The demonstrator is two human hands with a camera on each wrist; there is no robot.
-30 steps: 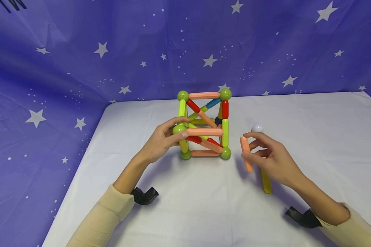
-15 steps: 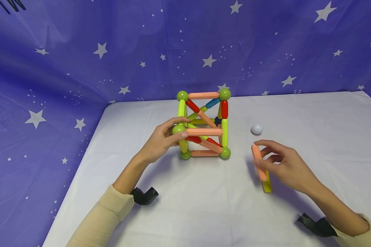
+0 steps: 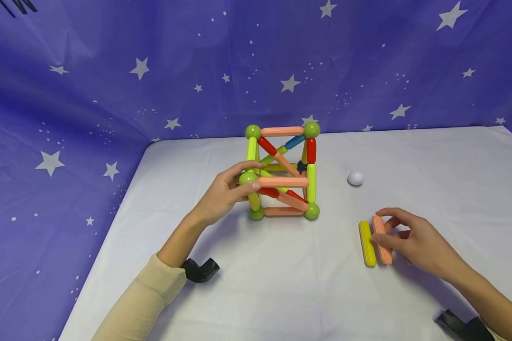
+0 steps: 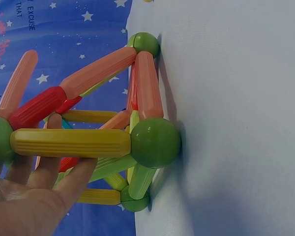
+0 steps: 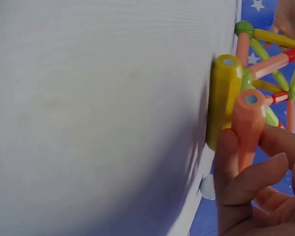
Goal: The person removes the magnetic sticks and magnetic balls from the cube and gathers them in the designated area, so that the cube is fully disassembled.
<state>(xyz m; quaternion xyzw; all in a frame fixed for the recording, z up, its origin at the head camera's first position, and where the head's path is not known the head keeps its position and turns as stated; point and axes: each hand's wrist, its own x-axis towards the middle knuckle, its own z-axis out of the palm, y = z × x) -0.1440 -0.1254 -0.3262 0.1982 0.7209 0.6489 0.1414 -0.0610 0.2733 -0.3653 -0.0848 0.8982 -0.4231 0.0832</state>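
Note:
A frame of magnetic rods and balls (image 3: pixel 283 182) stands on the white table, with rods in pink, yellow, lime, red and blue. My left hand (image 3: pixel 217 199) grips its near left corner, thumb and fingers about a green ball (image 3: pixel 248 178). In the left wrist view, fingers reach behind a yellow rod (image 4: pixel 71 142). To the right, my right hand (image 3: pixel 424 244) pinches a pink magnetic rod (image 3: pixel 380 226) between thumb and fingers. Beside it, roughly parallel, lies a yellow magnetic rod (image 3: pixel 367 244). Whether the pink rod touches the table, I cannot tell.
A small white ball (image 3: pixel 356 178) lies between the frame and the far right of the table (image 3: pixel 281 284). Behind the table hangs a blue cloth (image 3: pixel 222 57) with white stars. Black straps (image 3: pixel 200 270) show at both wrists.
My right hand has moved right and nearer to me with the pink rod, from beside the frame to the right side of the yellow rod. The left hand and the frame have stayed put.

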